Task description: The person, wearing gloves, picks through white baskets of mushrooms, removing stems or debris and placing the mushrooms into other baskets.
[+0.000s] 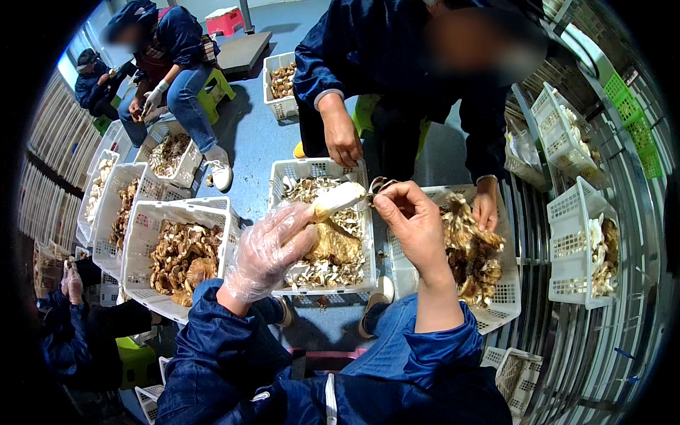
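My left hand (273,249), in a clear plastic glove, grips a pale mushroom stem (340,200) by its yellowish end. Bare, my right hand (417,223) pinches a small dark-edged piece (380,186) at the stem's far tip; whether blade or peeling, I cannot tell. Both hands hover over a white plastic basket (319,168) between my feet. Inside lie pale trimmings (319,277) and a large tan mushroom cap (337,244), partly hidden by my left hand and the stem.
Brown mushrooms fill a white basket (139,265) at my left. Larger mushrooms (473,255) lie in a right-hand basket (496,313), where the co-worker opposite reaches a hand (486,204). That person's other hand (340,133) touches the middle basket's far rim. Metal racking (536,276) stands at right.
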A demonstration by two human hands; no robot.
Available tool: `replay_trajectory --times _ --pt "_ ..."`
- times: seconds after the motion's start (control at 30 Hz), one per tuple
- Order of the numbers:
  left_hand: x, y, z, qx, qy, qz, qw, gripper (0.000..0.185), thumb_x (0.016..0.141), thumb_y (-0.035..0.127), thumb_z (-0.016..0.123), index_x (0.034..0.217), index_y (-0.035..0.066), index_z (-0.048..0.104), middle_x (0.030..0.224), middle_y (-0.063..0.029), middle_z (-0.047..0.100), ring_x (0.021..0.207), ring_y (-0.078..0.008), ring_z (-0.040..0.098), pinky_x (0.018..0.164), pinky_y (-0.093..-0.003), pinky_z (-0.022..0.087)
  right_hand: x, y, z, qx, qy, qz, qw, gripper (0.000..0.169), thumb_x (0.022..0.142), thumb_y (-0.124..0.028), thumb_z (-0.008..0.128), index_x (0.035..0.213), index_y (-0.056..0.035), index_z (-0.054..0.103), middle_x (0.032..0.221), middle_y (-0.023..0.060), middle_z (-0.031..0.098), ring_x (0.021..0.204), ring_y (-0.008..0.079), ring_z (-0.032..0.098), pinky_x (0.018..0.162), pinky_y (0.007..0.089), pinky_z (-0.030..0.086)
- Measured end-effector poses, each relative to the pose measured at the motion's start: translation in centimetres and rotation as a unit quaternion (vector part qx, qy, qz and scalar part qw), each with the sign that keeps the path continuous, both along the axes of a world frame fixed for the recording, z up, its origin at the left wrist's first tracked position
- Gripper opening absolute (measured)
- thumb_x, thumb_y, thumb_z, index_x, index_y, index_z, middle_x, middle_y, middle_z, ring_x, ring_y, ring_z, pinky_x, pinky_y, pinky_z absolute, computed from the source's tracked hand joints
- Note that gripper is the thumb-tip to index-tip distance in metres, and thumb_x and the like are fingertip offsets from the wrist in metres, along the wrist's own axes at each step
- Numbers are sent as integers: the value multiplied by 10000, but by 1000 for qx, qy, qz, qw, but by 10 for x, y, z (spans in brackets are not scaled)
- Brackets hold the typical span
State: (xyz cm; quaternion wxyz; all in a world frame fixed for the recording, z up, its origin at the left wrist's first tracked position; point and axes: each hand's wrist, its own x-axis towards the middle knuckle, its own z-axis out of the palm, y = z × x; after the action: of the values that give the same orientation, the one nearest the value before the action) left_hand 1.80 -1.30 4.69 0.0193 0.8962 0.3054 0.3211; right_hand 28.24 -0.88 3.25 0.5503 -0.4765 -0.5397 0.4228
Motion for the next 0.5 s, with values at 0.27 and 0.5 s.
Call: replay_trajectory --times 0.27,0.5 --pt "-3 -3 0 17 30 10 999 297 718 70 722 1004 64 646 1207 -153 683 1127 -378 677 924 -454 579 -8 0 3 -45 47 35 997 106 978 -104 702 988 -22 635 1129 106 735 951 77 646 855 252 525" --pt "-6 -1 -3 -50 -30 -21 998 256 768 49 714 1017 73 658 1178 -161 697 1118 -371 685 913 -437 584 -13 2 -6 -28 21 19 999 87 993 -84 665 973 -24 606 1048 75 733 840 31 595 744 208 484"
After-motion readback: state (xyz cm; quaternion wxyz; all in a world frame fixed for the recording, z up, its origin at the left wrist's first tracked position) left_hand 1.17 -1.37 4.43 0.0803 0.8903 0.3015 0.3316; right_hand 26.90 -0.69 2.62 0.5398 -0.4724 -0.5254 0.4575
